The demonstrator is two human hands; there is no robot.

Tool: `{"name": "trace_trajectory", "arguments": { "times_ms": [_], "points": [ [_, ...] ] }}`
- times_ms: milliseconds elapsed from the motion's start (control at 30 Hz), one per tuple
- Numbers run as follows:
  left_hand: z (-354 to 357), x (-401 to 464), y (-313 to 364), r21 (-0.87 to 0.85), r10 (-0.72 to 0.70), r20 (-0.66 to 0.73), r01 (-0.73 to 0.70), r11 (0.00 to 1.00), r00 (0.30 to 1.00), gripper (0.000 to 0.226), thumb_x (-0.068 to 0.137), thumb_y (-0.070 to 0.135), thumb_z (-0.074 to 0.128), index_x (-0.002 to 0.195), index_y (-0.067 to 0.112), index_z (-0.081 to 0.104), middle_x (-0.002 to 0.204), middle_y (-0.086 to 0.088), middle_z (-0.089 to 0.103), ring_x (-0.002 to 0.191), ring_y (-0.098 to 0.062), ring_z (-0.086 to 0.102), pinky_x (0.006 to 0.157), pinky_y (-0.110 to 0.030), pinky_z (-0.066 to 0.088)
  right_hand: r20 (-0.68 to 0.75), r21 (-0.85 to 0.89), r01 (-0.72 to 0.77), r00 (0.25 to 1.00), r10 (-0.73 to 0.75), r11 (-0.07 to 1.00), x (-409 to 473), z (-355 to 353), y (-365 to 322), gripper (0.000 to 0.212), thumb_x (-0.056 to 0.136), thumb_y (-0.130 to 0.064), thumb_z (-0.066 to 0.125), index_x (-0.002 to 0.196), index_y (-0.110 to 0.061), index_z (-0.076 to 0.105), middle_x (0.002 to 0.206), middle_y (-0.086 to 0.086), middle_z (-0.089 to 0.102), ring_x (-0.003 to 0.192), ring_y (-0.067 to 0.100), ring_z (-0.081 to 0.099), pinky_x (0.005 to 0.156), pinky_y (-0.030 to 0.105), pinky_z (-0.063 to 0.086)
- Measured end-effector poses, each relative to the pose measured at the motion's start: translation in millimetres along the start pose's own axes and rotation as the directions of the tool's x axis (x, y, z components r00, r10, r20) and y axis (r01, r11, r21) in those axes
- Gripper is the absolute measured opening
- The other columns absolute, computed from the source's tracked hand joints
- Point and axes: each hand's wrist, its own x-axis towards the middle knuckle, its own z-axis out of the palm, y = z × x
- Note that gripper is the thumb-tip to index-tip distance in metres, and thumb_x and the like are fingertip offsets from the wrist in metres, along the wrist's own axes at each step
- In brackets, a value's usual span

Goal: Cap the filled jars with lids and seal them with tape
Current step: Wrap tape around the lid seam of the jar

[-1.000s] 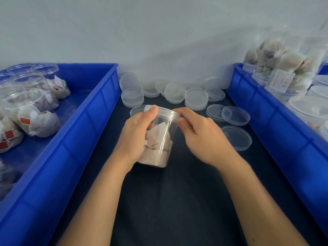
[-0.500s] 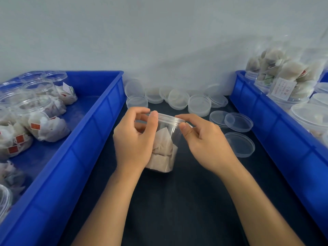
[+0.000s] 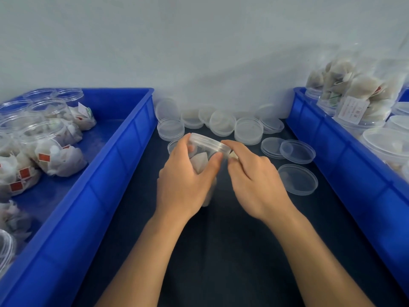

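Observation:
A clear plastic jar (image 3: 204, 161) filled with white tea bags stands tilted on the dark table (image 3: 221, 251), with a clear lid (image 3: 210, 141) on its mouth. My left hand (image 3: 184, 185) wraps round the jar's body, thumb just under the lid. My right hand (image 3: 254, 180) is at the jar's right side, fingertips curled against the lid's rim; something pale shows between them and the jar. I cannot tell whether it is tape.
Loose clear lids (image 3: 297, 151) lie stacked and scattered at the back and right of the table. A blue bin (image 3: 115, 165) at the left holds open filled jars (image 3: 51, 149). Another blue bin (image 3: 345, 165) at the right holds capped jars (image 3: 356, 100).
The view has shifted down and nearer. My left hand has turned round the jar so the thumb sits in front; my right fingers have moved down along the lid's rim.

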Motion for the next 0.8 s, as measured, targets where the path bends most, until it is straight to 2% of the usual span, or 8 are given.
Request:
{"name": "trace_trajectory", "arguments": {
  "times_ms": [67,167,367,467,533,600,667,800],
  "points": [
    [-2,1,-2,-0.045,-0.010,0.002,0.010,0.999,1.000,0.030,0.080,0.085,0.056,0.103,0.074,0.040,0.114,0.032,0.061,0.106,0.018,0.055,0.087,-0.024,0.046,-0.017,-0.008,0.011,1.000,-0.011,1.000,1,-3,1,0.040,0.104,-0.030,0.040,0.141,-0.042,0.050,0.069,-0.009,0.061,0.080,0.029,0.063,0.081,0.051,0.052],
    [0,1,-5,-0.074,0.000,0.010,0.000,0.997,1.000,0.048,0.079,0.085,0.056,0.122,0.066,0.045,0.123,0.026,0.062,0.119,0.006,0.056,0.097,-0.031,0.048,-0.035,-0.059,0.018,0.999,-0.020,0.998,2,-8,6,0.037,0.106,-0.032,0.041,0.142,-0.041,0.046,0.066,-0.008,0.058,0.078,0.029,0.062,0.082,0.053,0.051],
    [0,3,-10,-0.128,-0.007,0.013,0.009,0.992,1.000,0.073,0.078,0.084,0.058,0.140,0.047,0.054,0.127,0.025,0.064,0.124,0.006,0.056,0.097,-0.022,0.045,0.015,-0.006,-0.007,1.000,0.007,1.000,6,-7,13,0.034,0.109,-0.039,0.039,0.141,-0.048,0.044,0.064,-0.013,0.058,0.079,0.022,0.062,0.088,0.053,0.051],
    [-1,3,-13,-0.183,-0.027,0.013,0.029,0.983,1.000,0.071,0.078,0.081,0.061,0.139,0.046,0.055,0.125,0.027,0.065,0.123,0.007,0.058,0.101,-0.026,0.049,0.058,0.048,-0.008,0.998,0.005,0.999,7,-5,14,0.033,0.109,-0.042,0.038,0.139,-0.054,0.044,0.069,-0.024,0.061,0.075,0.014,0.060,0.085,0.050,0.051],
    [-2,3,-14,-0.187,-0.032,0.014,0.034,0.982,0.999,0.066,0.077,0.081,0.061,0.135,0.050,0.054,0.121,0.034,0.062,0.121,0.012,0.056,0.098,-0.021,0.047,0.083,0.075,-0.006,0.997,0.000,0.997,7,-4,15,0.033,0.109,-0.043,0.037,0.138,-0.056,0.044,0.076,-0.024,0.063,0.075,0.011,0.060,0.084,0.048,0.050],
    [-2,1,-12,-0.182,-0.039,0.018,0.041,0.982,0.999,0.058,0.077,0.081,0.061,0.130,0.058,0.052,0.120,0.040,0.059,0.120,0.018,0.052,0.093,-0.014,0.043,0.098,0.083,0.003,0.995,-0.011,0.997,6,-2,16,0.034,0.108,-0.041,0.036,0.137,-0.056,0.045,0.074,-0.023,0.063,0.074,0.010,0.058,0.080,0.045,0.047],
    [-1,0,-10,-0.185,-0.033,0.026,0.037,0.982,0.999,0.047,0.078,0.081,0.061,0.121,0.065,0.050,0.120,0.035,0.061,0.120,0.017,0.053,0.091,-0.014,0.043,0.097,0.080,0.002,0.995,-0.009,0.997,6,0,16,0.035,0.107,-0.040,0.036,0.137,-0.055,0.046,0.071,-0.030,0.061,0.074,0.010,0.057,0.079,0.044,0.046],
    [-1,0,-9,-0.180,-0.017,0.039,0.024,0.983,0.999,0.048,0.077,0.081,0.062,0.119,0.066,0.048,0.121,0.039,0.058,0.120,0.020,0.051,0.092,-0.014,0.042,0.095,0.089,-0.021,0.995,0.013,0.996,7,-1,17,0.035,0.105,-0.039,0.038,0.135,-0.055,0.048,0.073,-0.039,0.059,0.076,0.008,0.057,0.081,0.044,0.049]
  ]
}}
